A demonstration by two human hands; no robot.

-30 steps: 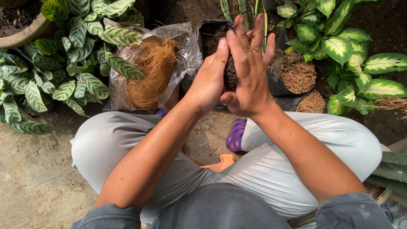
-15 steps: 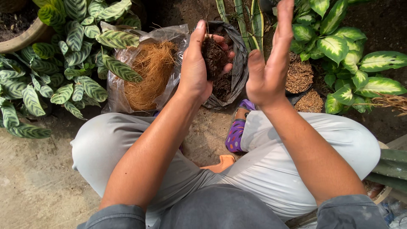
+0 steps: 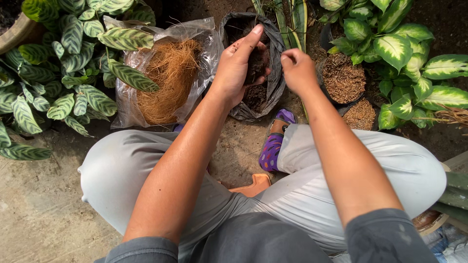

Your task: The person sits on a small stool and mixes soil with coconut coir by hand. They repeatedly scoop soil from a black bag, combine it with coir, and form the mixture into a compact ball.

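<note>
Both hands meet at upper centre of the frame: the left hand (image 3: 238, 68) cups a dark clump of soil (image 3: 255, 63), fingers pointing up-frame, while the right hand (image 3: 297, 72) hovers just beside it, loosely clenched and empty. The clump's long axis runs roughly up and down the frame. Directly beneath sits an open black grow bag (image 3: 274, 83). Left of it lies a clear plastic bag of brown coconut fibre (image 3: 168, 78); striped-leaf plants (image 3: 58, 73) fill the left edge.
</note>
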